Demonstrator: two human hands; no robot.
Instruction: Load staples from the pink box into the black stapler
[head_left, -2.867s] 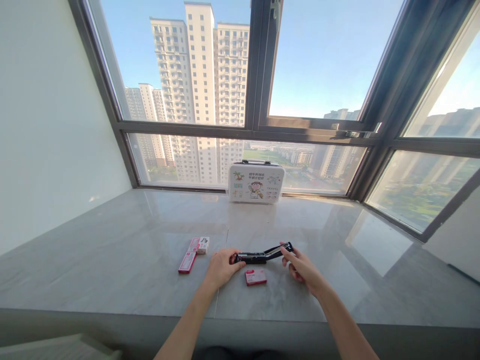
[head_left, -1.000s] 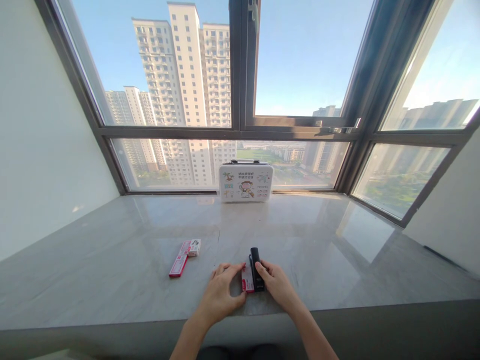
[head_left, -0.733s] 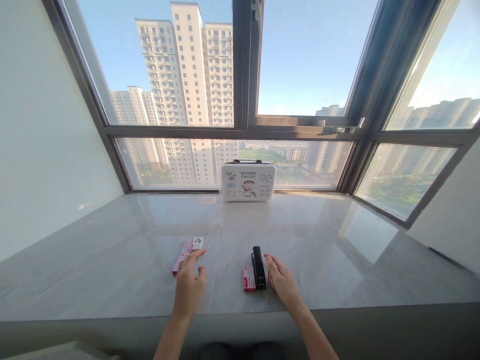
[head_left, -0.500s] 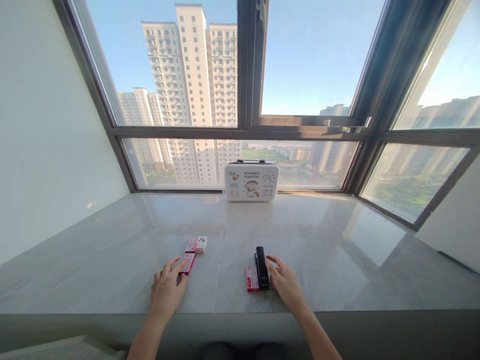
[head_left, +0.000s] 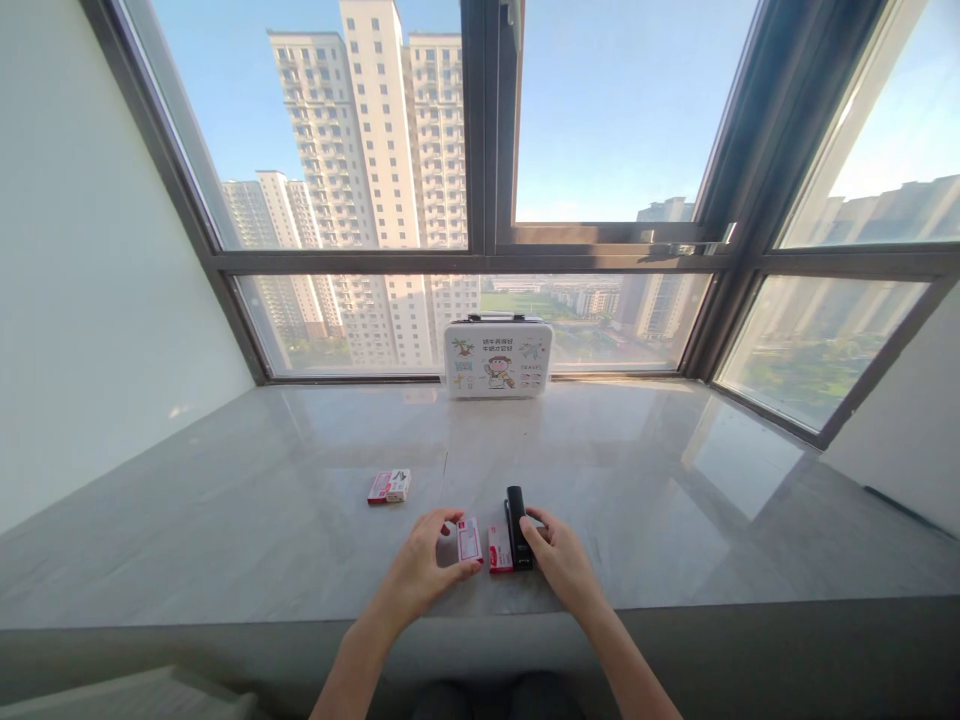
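My left hand (head_left: 421, 562) has its thumb and fingers around the ends of a small red-and-white staple box (head_left: 469, 540), just left of the stapler. A black stapler (head_left: 517, 530) points away from me, with the fingers and thumb of my right hand (head_left: 561, 556) closed on its right side. Another red-and-white box (head_left: 500, 549) lies against the stapler's left side, partly hidden by it. Farther back on the left, two more small boxes (head_left: 388, 486) sit side by side, one showing a dark picture on its white face.
A white case (head_left: 498, 360) with cartoon prints and a dark handle stands upright against the window at the back. The grey marble sill (head_left: 637, 480) stretches to both sides, with its front edge near my wrists. Dark window frames (head_left: 480, 262) rise behind it.
My left hand has moved right with the staple box, from near the two boxes at the left to beside the stapler. My right hand stays on the stapler. The view has shifted slightly.
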